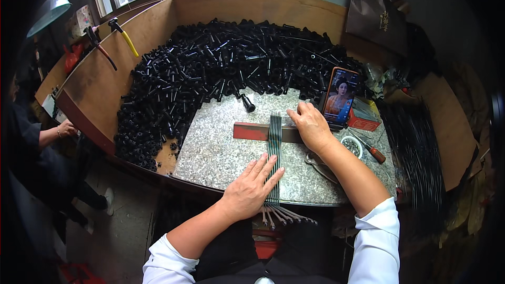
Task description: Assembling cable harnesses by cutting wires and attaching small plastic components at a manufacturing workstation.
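Several thin dark rods (274, 132) lie side by side over a flat red-and-dark bar (249, 131) on the speckled worktop. Their grey near ends (279, 214) fan out past the front edge. My left hand (251, 186) rests on the rods with its fingers stretched out. Beyond the bar's right part, my right hand (311, 125) is closed, its fingertips bent down close to the worktop. Whatever those fingers pinch is too small or hidden to make out. One black flared tubular part (248, 103) lies apart, just beyond the bar.
Black tubular parts (221, 58) are heaped along the back and left. At right are a propped phone (339, 94), a red box (365, 121), a white bowl (352, 146), a screwdriver (376, 154) and long black rods (413, 147). Yellow-handled pliers (128, 43) hang left, near another person's hand (67, 129).
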Motion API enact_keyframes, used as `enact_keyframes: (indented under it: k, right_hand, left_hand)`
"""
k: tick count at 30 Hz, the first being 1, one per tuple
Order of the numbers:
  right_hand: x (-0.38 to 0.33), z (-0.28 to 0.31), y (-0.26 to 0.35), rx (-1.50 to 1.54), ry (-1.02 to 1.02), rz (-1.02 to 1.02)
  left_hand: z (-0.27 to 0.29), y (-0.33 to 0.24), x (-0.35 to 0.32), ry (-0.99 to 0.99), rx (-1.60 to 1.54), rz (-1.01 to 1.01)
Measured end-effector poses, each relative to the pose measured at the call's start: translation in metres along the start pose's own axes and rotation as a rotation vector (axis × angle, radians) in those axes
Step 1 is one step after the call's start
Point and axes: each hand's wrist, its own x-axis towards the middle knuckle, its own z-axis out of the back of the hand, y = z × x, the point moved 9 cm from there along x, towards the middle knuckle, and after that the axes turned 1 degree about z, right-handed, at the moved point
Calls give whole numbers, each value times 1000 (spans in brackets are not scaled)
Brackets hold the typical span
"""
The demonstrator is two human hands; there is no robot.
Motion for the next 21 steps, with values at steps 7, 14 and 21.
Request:
enact_keyframes:
  k: [7, 14, 21]
  right_hand:
    - [0, -1, -1, 20, 16, -16]
    - [0, -1, -1, 45, 9, -17]
    - [2, -2, 2, 27, -23, 18]
  left_hand:
    - [-2, 0, 0, 8, 30, -6]
    - [-1, 1, 0, 2, -6, 4]
    - [-1, 0, 1, 11, 5, 2]
